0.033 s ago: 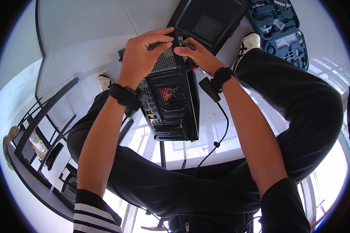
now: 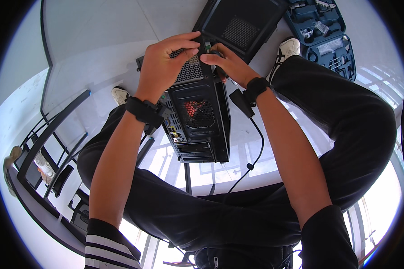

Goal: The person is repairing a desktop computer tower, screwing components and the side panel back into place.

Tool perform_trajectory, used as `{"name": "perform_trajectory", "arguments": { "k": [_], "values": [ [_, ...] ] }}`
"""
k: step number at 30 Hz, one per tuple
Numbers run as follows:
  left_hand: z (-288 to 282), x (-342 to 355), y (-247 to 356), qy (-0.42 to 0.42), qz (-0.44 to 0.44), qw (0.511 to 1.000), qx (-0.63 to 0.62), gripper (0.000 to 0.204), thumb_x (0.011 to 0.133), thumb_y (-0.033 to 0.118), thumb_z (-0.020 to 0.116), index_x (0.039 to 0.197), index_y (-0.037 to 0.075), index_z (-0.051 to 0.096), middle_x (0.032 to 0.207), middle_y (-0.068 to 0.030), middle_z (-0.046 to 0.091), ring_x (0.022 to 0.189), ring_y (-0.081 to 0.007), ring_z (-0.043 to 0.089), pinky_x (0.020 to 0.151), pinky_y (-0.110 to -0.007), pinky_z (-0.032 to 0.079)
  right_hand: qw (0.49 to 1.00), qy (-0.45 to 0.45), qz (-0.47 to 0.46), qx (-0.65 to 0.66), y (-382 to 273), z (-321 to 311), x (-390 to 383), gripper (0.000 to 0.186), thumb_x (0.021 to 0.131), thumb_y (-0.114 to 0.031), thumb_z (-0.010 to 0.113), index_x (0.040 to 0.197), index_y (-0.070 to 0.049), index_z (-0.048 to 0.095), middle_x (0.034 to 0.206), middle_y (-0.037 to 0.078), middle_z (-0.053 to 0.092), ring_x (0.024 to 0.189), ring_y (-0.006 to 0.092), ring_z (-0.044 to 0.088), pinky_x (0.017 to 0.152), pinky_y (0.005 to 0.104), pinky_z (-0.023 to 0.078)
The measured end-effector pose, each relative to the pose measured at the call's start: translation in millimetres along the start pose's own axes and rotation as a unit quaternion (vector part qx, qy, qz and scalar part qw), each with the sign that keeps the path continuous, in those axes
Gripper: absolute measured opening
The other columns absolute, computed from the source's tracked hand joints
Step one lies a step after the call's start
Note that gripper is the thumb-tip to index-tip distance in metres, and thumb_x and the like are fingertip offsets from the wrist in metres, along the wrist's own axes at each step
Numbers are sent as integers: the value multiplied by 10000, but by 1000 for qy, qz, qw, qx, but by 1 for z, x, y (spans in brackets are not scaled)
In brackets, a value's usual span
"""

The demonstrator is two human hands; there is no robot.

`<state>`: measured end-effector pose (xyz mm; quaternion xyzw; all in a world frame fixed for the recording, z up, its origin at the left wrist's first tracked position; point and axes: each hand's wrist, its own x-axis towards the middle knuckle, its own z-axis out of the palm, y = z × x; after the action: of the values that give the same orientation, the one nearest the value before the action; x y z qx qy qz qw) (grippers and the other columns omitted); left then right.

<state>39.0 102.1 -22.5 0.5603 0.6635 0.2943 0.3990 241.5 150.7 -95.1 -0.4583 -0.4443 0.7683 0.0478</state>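
Between my legs a black computer case [image 2: 220, 103] stands on the floor, its vented face with a fan grille [image 2: 197, 113] turned up; red shows through the grille. My left hand [image 2: 164, 67] lies over the silver perforated panel [image 2: 191, 69] at the far end. Its fingers are apart, and the index fingertip touches the case's far edge. Opposite it, my right hand [image 2: 231, 65] has its thumb on the case's edge and its fingers bent round a dark piece at the side. What that piece is stays mostly hidden. Both wrists wear black straps.
Beyond the case lies a black panel with a mesh patch [image 2: 240, 32]. An open blue toolbox [image 2: 321, 45] with tools and small plastic bags sits at the far right, past my shoe [image 2: 288, 48]. A black cable [image 2: 258, 148] hangs from my right wrist. Chair-like frames [image 2: 54, 134] stand at left.
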Motion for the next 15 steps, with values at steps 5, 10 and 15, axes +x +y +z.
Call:
{"name": "perform_trajectory", "arguments": {
  "k": [5, 10, 15],
  "values": [
    [3, 1, 3, 7, -8, 1000, -3, 176, 923, 131, 759, 1084, 68, 791, 1221, -46, 758, 1057, -183, 723, 961, -299, 531, 1000, 0, -4, -3, 2, -3, 2, 796, 724, -712, 788, 1155, -65, 616, 838, 46, 636, 601, 103, 556, 545, 238, 428],
    [4, 1, 5, 14, 7, 999, 36, 183, 913, 146, 771, 1080, 76, 794, 1208, -48, 763, 1043, -183, 727, 957, -302, 533, 1000, -10, -7, -22, 2, -1, 1, 653, 846, -626, 724, 1164, -71, 597, 858, 16, 581, 648, 103, 552, 543, 257, 398],
    [4, 2, 7, 23, 1, 999, 32, 176, 905, 143, 774, 1065, 71, 792, 1194, -47, 767, 1032, -184, 731, 953, -300, 533, 1000, -5, -11, -23, 4, -1, 3, 616, 855, -595, 732, 1157, -75, 599, 856, 10, 589, 628, 105, 562, 542, 260, 400]
  ]
}}
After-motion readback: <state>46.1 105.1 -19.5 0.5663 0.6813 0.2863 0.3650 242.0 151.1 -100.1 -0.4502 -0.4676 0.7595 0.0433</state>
